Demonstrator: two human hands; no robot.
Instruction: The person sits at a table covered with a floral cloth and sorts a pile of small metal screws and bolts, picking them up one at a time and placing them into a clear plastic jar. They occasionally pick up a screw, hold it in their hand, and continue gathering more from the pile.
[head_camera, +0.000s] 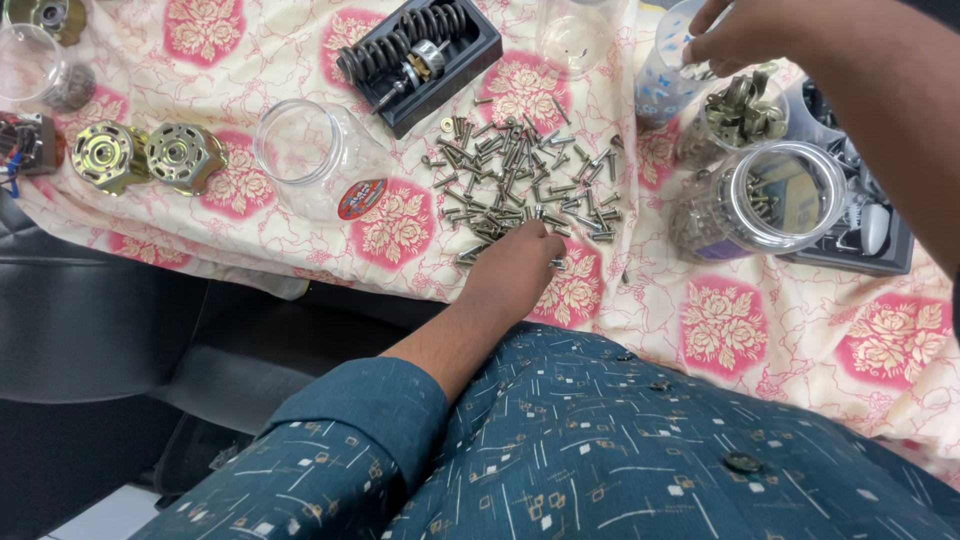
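both hands are seen from the head view over a table (800, 330) draped with a cream cloth printed with pink flowers. left hand (515, 262) is laid knuckles-up at the near edge of a loose pile of screws (520, 175), fingertips bent down into the pile; whether a screw is pinched cannot be told, as the fingertips are hidden. right hand (740, 32) is raised at the far right, fingers curled over the rim of a clear plastic jar with a blue pattern (662, 75); the grip appears closed on that rim.

the screws are spread on the cloth at the table's middle, between an empty clear jar lying on its side (305, 155) to the left and a clear jar lying on its side with screws inside (765, 200) to the right. just behind the latter, a jar of brass-coloured metal fittings (740, 115) stands. a black tray holding a coil spring (420, 55) lies behind the pile. two gold-coloured round metal plates (150, 155) are noted at the left edge.
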